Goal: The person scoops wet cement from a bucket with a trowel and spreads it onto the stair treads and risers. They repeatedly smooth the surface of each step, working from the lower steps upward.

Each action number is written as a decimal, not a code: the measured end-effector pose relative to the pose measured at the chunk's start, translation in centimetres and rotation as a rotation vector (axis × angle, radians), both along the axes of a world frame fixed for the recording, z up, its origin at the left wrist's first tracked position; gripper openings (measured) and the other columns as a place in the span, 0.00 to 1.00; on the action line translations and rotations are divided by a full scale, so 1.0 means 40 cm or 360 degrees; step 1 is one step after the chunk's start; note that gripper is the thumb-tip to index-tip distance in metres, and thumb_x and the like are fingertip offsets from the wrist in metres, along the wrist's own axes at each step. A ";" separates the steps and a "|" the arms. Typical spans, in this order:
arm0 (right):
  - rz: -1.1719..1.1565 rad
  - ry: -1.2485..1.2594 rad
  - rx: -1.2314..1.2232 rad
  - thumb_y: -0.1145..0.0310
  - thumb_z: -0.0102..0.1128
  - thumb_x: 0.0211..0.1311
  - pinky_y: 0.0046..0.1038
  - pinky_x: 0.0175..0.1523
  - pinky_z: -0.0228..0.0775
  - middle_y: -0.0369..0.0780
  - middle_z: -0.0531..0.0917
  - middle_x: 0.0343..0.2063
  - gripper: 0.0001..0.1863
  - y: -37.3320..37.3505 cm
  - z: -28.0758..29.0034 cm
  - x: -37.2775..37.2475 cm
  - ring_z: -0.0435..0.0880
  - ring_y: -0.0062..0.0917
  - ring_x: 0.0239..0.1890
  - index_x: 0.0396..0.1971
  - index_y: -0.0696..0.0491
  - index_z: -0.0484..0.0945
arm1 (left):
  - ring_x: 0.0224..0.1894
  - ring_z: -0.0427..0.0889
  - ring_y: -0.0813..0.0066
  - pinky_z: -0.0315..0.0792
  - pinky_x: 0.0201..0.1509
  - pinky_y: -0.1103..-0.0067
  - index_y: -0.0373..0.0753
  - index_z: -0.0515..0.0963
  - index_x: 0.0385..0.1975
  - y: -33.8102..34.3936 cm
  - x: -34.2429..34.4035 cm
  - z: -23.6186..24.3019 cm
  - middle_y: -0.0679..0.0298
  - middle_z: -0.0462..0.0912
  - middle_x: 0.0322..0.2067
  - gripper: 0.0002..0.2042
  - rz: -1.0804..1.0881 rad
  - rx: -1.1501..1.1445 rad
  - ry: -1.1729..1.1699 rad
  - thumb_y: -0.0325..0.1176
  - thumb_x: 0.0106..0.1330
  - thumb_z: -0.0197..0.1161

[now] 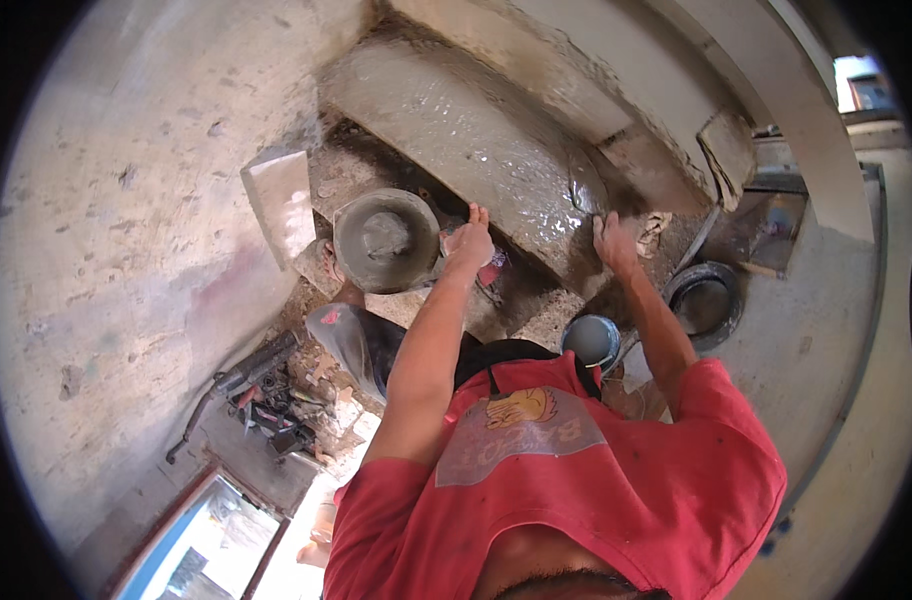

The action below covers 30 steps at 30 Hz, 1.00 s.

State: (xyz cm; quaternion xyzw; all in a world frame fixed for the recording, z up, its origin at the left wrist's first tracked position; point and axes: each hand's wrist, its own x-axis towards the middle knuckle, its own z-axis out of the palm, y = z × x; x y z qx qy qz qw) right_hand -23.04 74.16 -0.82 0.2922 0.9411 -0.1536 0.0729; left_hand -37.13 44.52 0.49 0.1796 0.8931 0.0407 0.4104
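A grey slab with a wet, shiny cement surface (476,125) lies ahead of me, like a broad step. My left hand (468,243) is at its front edge, with the fingers stretched up toward the wet face. Beside it stands a round tub (348,262) with a mound of grey wet cement (384,236) inside. My right hand (616,243) is at the slab's right end, fingers apart and tips near the wet corner. No tool shows in either hand. A glossy patch just beyond the right fingertips is too unclear to name.
A blue-rimmed bucket (591,342) of greyish liquid stands near my right forearm, with a dark round basin (703,303) farther right. A pale flat board (280,205) leans at the left wall. Tools and rubble (276,405) lie lower left. Higher steps (616,60) rise behind the slab.
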 end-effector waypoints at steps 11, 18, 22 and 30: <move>-0.0673 0.0082 -0.0387 0.45 0.43 0.77 0.61 0.52 0.71 0.68 0.82 0.36 0.30 -0.252 -0.040 0.306 0.81 0.68 0.43 0.52 0.62 0.67 | 0.74 0.67 0.55 0.59 0.76 0.48 0.49 0.39 0.81 0.004 -0.010 -0.033 0.68 0.32 0.82 0.40 -0.0068 -0.0012 0.0007 0.33 0.71 0.48; -0.0489 -0.0341 -0.0473 0.46 0.43 0.77 0.61 0.52 0.70 0.69 0.82 0.39 0.28 -0.271 -0.017 0.552 0.81 0.67 0.46 0.53 0.61 0.66 | 0.74 0.67 0.57 0.64 0.74 0.50 0.49 0.45 0.80 0.007 -0.005 -0.017 0.67 0.38 0.82 0.37 -0.0054 0.0122 0.0037 0.34 0.70 0.47; -0.0385 -0.0403 -0.0348 0.46 0.42 0.77 0.61 0.50 0.70 0.65 0.83 0.41 0.26 -0.234 0.070 0.638 0.81 0.66 0.46 0.51 0.57 0.70 | 0.74 0.68 0.57 0.60 0.71 0.38 0.48 0.54 0.78 -0.007 0.014 -0.047 0.66 0.43 0.81 0.35 0.0091 0.0254 0.0105 0.35 0.68 0.49; 0.0435 0.0165 -0.0468 0.52 0.56 0.71 0.55 0.45 0.73 0.61 0.84 0.37 0.21 -0.329 0.286 0.373 0.83 0.60 0.42 0.51 0.53 0.70 | 0.58 0.81 0.45 0.75 0.63 0.59 0.49 0.71 0.69 -0.231 -0.009 -0.029 0.46 0.82 0.55 0.28 0.0609 0.0765 0.0573 0.40 0.67 0.59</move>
